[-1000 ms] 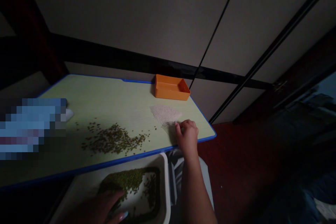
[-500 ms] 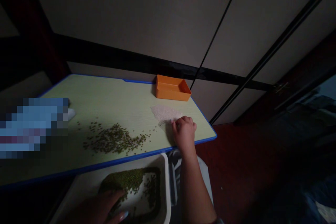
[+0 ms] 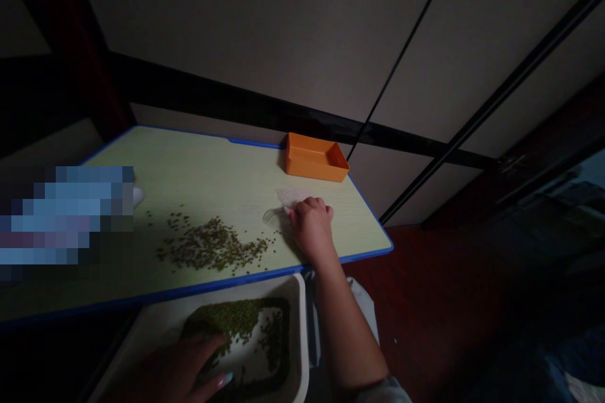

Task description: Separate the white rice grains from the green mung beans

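Note:
My right hand [image 3: 312, 223] is over the table, its fingers closed on a clear see-through container [image 3: 273, 218] with a curved rim; how deep it is I cannot tell. Just beyond the knuckles lies a patch of small pale grains [image 3: 293, 194], partly covered by the hand. To the left, green beans [image 3: 212, 244] are scattered loosely on the tabletop. Below the table edge my left hand [image 3: 189, 362] reaches into a white tub [image 3: 302, 327], thumb and finger apart. More green beans [image 3: 231, 318] lie in that tub, beside the fingers. The left palm is in shadow.
An orange open box [image 3: 312, 167] stands at the back right of the pale table [image 3: 198, 164], which has a blue edge. A pixelated blue item [image 3: 70, 220] is at the left. Cabinet panels [image 3: 265, 31] rise behind; the floor [image 3: 406, 289] at right is dark red.
My right hand has moved left with the clear container, past the near side of the pale grains towards the scattered beans. My left hand stays in the tub. The view has shifted slightly.

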`<act>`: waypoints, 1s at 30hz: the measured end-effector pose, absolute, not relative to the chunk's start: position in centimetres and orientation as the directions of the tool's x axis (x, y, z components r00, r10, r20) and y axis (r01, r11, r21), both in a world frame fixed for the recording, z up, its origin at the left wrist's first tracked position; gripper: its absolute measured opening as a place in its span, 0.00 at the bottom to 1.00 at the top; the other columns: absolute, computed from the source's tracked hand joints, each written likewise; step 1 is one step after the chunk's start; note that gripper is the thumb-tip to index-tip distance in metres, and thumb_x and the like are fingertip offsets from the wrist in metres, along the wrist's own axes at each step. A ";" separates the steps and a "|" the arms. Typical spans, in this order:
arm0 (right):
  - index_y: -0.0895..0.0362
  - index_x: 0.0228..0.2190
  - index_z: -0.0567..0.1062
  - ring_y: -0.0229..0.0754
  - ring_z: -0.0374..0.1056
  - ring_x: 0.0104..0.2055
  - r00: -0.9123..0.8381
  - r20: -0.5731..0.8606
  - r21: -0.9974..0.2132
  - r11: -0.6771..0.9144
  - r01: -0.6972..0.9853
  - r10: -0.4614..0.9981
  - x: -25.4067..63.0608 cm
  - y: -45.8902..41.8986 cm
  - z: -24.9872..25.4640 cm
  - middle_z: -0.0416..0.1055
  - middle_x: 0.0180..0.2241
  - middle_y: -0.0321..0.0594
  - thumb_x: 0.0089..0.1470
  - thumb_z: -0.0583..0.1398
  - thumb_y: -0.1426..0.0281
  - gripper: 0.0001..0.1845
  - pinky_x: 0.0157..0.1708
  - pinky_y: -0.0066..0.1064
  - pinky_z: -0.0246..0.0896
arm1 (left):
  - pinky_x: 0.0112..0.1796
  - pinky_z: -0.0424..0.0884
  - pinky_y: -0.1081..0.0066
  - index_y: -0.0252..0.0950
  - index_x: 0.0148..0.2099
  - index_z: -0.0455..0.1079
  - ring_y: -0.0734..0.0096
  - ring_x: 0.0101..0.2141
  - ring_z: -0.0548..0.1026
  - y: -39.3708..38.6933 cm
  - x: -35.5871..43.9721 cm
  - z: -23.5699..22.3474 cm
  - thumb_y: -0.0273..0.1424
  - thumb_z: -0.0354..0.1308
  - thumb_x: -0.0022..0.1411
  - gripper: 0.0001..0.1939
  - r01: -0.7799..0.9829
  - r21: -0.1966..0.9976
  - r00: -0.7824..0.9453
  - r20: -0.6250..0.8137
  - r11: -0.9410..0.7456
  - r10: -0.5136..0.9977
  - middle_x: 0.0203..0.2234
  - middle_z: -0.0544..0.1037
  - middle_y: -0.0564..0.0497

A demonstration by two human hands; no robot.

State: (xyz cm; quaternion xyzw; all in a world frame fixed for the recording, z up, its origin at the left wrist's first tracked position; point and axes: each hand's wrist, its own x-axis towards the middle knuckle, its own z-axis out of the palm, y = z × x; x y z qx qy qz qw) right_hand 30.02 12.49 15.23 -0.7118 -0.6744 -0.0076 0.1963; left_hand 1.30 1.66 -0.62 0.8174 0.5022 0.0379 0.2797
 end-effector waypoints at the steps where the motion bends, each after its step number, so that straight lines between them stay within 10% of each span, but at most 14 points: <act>1: 0.55 0.40 0.87 0.55 0.70 0.57 0.068 0.268 -0.273 0.008 0.962 0.961 29.8 12.6 15.3 0.83 0.50 0.51 0.77 0.66 0.65 0.12 0.52 0.42 0.55 | 0.63 0.84 0.50 0.49 0.60 0.88 0.42 0.59 0.90 1.6 1.4 -0.6 0.45 0.65 0.66 0.24 0.803 0.491 0.489 -0.219 -0.338 0.844 0.59 0.92 0.44; 30: 0.54 0.32 0.80 0.50 0.71 0.54 -0.028 0.242 -0.477 0.144 0.867 0.970 32.9 8.9 15.1 0.80 0.43 0.43 0.73 0.65 0.73 0.14 0.56 0.40 0.58 | 0.60 0.85 0.59 0.53 0.60 0.88 0.47 0.57 0.91 1.5 1.7 1.1 0.50 0.63 0.65 0.26 0.816 0.474 0.484 -0.248 -0.331 0.839 0.57 0.93 0.49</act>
